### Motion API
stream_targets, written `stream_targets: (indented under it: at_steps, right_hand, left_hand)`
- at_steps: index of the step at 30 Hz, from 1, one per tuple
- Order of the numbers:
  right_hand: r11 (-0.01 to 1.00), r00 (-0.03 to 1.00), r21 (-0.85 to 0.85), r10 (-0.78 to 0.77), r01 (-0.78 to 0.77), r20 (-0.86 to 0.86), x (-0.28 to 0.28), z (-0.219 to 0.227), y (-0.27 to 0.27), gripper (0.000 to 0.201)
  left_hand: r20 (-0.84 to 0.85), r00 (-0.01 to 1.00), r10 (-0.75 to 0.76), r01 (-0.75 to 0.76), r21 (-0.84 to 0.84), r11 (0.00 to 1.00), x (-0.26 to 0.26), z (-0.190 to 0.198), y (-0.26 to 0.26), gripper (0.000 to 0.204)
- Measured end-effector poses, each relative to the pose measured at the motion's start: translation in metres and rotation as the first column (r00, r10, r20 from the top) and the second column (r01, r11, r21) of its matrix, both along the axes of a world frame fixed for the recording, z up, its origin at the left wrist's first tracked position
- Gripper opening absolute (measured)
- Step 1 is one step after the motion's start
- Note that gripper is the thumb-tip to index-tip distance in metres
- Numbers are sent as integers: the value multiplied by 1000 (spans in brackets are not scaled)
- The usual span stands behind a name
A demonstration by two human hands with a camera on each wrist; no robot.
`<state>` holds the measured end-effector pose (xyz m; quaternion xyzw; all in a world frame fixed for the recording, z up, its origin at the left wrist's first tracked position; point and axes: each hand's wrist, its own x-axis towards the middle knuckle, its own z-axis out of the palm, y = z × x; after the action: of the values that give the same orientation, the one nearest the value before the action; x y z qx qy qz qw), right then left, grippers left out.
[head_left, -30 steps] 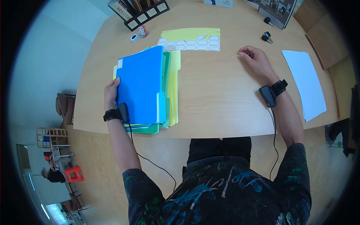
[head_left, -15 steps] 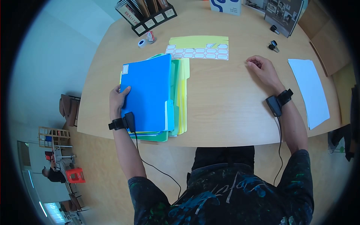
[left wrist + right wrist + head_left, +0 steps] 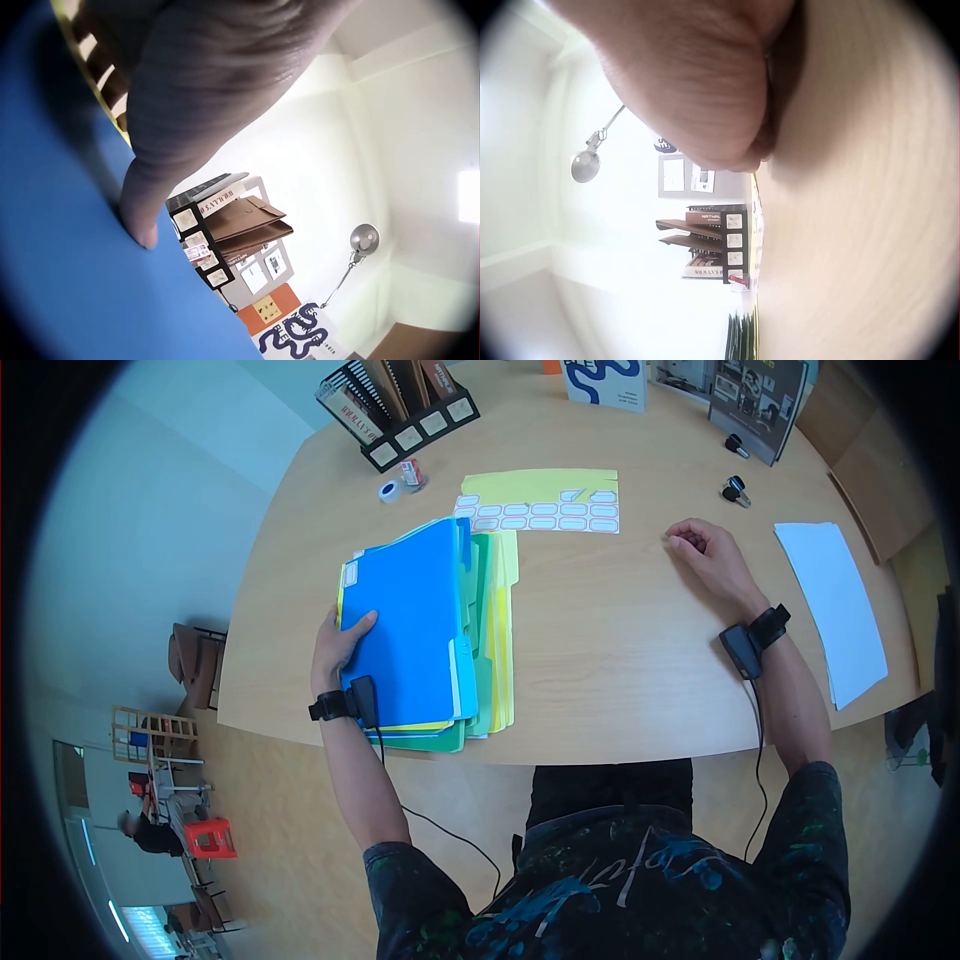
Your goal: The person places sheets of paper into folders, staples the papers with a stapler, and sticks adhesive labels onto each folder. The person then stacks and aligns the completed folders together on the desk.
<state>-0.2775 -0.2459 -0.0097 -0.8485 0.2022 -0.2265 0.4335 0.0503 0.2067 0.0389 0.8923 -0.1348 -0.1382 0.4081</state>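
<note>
A stack of blue, green and yellow folders lies on the table's left part, with a blue folder [image 3: 410, 630] on top. My left hand [image 3: 340, 645] holds the stack's left edge: in the left wrist view the thumb of the hand [image 3: 202, 90] lies on the blue cover [image 3: 97, 277] and the fingers are around the yellow edge. On the bare wood to the right rests my right hand [image 3: 715, 565], fingers loosely curled, holding nothing visible. Between and beyond the hands is a sheet of red-bordered labels [image 3: 543, 517] on a yellow sheet [image 3: 540, 484].
White papers [image 3: 835, 615] lie at the right. Black clips [image 3: 735, 491] sit beyond the right hand. A tape roll [image 3: 389, 491] and small bottle [image 3: 413, 475] stand near a black file holder [image 3: 420, 430]. Upright booklets [image 3: 606, 382] line the back.
The left thumb has moved inward across the blue cover, and the folders' right edges look more spread. The right hand keeps its place on the table while the head view has shifted.
</note>
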Motion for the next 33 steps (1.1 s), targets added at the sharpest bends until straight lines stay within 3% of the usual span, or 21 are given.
stream_targets:
  at_steps: [8, 10, 12, 14, 16, 18, 22, 24, 25, 27, 30, 33]
  right_hand:
    - [999, 999, 41, 13, -11, -47, 3, 2, 6, 29]
    - [997, 997, 74, 30, -24, -77, 12, 3, 17, 34]
    - [984, 990, 114, 138, -135, -22, 27, 4, 50, 47]
    - [965, 964, -20, 263, -262, 34, 43, 2, 93, 65]
    - [896, 930, -272, 368, -352, 9, 61, 2, 135, 83]
    - [871, 886, -232, 363, -433, -289, 72, 26, 177, 104]
    - [895, 892, -186, 343, -406, -293, 95, 11, 222, 121]
    - [920, 901, -118, 329, -373, -283, 101, 10, 231, 125]
    - [921, 900, -113, 331, -373, -283, 103, 8, 234, 125]
    - [935, 922, -124, 294, -332, -252, 104, 4, 240, 127]
    - [937, 918, -96, 302, -335, -258, 105, 4, 239, 127]
    - [921, 890, -139, 300, -364, -345, 101, 5, 240, 122]
  left_hand:
    - [-4, 998, -56, 56, 68, 996, 27, -1, 9, 95]
    - [-72, 997, -3, 20, 232, 972, 43, 7, 8, 90]
    - [-108, 994, -14, 43, 271, 962, 50, 18, 6, 96]
    - [-125, 990, 69, -4, 458, 889, 64, 26, 0, 102]
    - [-127, 987, 96, -26, 472, 881, 66, 31, -11, 104]
    - [-128, 980, 150, -67, 499, 864, 65, 35, -19, 107]
    - [-104, 979, 176, -100, 506, 857, 64, 32, -21, 109]
    - [-137, 984, 117, -52, 405, 913, 68, 29, -16, 110]
    - [-138, 983, 118, -51, 410, 911, 68, 30, -16, 110]
    - [-315, 947, 58, 67, 373, 925, 63, 37, -15, 109]
    - [-284, 957, -48, 150, 349, 925, 41, 38, -21, 107]
    - [-304, 953, -5, 84, 249, 965, 53, 16, -12, 101]
